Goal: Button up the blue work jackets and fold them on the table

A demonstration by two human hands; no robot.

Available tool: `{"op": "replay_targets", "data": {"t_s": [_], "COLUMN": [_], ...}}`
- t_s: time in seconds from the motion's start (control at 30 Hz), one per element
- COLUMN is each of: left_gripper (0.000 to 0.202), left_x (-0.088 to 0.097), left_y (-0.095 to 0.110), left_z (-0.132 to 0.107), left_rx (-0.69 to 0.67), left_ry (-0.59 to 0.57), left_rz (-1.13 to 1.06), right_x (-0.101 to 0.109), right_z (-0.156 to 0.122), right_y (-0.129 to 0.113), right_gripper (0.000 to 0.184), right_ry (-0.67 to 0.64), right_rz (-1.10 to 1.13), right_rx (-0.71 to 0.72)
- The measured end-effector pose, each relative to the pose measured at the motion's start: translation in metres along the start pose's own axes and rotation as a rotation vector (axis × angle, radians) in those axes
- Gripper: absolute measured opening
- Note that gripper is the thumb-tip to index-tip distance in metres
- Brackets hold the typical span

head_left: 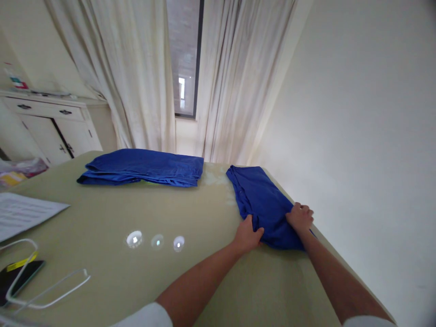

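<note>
2 hands (247, 236) (301, 219) touch folded blue cloth (267, 202).

Whitish, plain sleeves (150, 316), apparently short though mostly out of view, leave forearms (199, 279) and fingers (259, 232) bare.

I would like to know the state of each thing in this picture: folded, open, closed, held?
Right blue garment: folded, both hands on it.
Left blue garment: folded, lying on the table.
Left hand: pinching the right garment's edge.
Right hand: touching its opposite edge; grip unclear.
Curtains: parted, window between them.
Cabinet drawer: closed.
Cabinet doors: dark gap between them.
Paper sheet: lying flat.
White cable: loosely curled.
</note>
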State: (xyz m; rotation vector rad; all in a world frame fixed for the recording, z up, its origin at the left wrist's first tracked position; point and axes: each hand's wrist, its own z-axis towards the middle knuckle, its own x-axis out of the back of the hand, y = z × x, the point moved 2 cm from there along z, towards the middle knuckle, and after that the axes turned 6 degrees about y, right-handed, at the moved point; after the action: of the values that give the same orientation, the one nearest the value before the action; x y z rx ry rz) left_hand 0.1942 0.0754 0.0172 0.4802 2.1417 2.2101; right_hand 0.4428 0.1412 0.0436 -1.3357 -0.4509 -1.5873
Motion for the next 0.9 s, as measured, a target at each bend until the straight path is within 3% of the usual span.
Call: {"op": "replay_targets", "data": {"t_s": [0.07,0.1,0.23,0.27,0.37,0.43,0.47,0.57,0.67,0.77,0.9], "left_gripper": [0.042,0.046,0.036,0.033,0.034,0.038,0.038,0.036,0.032,0.032,0.037], "left_x": [0.031,0.053,0.152,0.174,0.220,0.229,0.230,0.226,0.227,0.229,0.226], "left_y": [-0.004,-0.008,-0.033,-0.040,-0.059,-0.064,-0.065,-0.062,-0.061,-0.061,-0.059], "left_z": [-0.015,-0.023,-0.059,-0.070,-0.097,-0.106,-0.108,-0.105,-0.101,-0.101,-0.099], "left_rx": [-0.090,-0.121,-0.247,-0.280,-0.315,-0.312,-0.311,-0.316,-0.300,-0.285,-0.284], "left_ry": [-0.025,-0.009,0.145,0.195,0.321,0.350,0.341,0.264,0.231,0.253,0.250], "left_rz": [0.250,0.363,0.644,0.720,0.881,0.898,0.892,0.851,0.771,0.705,0.713], "right_x": [-0.008,-0.014,-0.029,-0.028,-0.023,-0.026,-0.032,-0.061,-0.093,-0.116,-0.137], "right_z": [-0.021,-0.030,-0.055,-0.057,-0.055,-0.059,-0.064,-0.081,-0.100,-0.115,-0.130], "right_y": [-0.026,-0.040,-0.081,-0.090,-0.128,-0.171,-0.197,-0.282,-0.357,-0.413,-0.462], "right_gripper": [0.061,0.062,0.064,0.062,0.050,0.044,0.044,0.069,0.087,0.080,0.071], "right_ry": [0.097,0.080,-0.311,-0.348,-0.193,-0.132,-0.165,-0.401,-0.472,-0.445,-0.439], "right_rz": [0.006,0.030,0.040,0.008,0.024,0.197,0.313,0.598,0.650,0.656,0.654], "right_rx": [0.222,0.341,0.661,0.696,0.739,0.751,0.728,0.467,0.277,0.311,0.381]}}
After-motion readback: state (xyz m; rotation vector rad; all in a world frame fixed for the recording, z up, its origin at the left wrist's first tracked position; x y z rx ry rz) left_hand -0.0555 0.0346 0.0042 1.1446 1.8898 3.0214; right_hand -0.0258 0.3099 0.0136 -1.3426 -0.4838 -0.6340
